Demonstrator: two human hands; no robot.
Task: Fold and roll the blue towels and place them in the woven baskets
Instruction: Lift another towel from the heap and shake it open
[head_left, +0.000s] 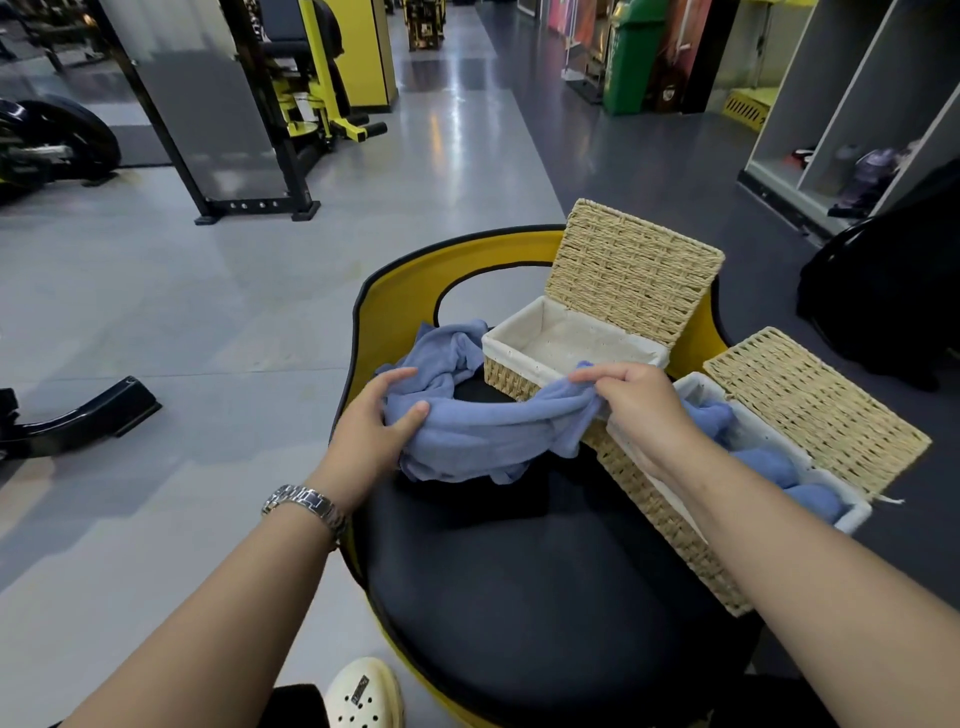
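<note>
Over the black seat (519, 582), left hand (371, 426) and right hand (636, 405) are each pinching the limp towel (483, 431) by its edge; soft, light, floppy.

Black-and-yellow padded seat (519, 597), green bin (631, 57), yellow gym machine (317, 78), white clog (366, 693).

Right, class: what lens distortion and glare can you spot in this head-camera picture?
Head view: wide-angle bending curves the locker shelves at right; overhead light streaks glare along the glossy floor; the blue towel and both hands look sharp.
</note>
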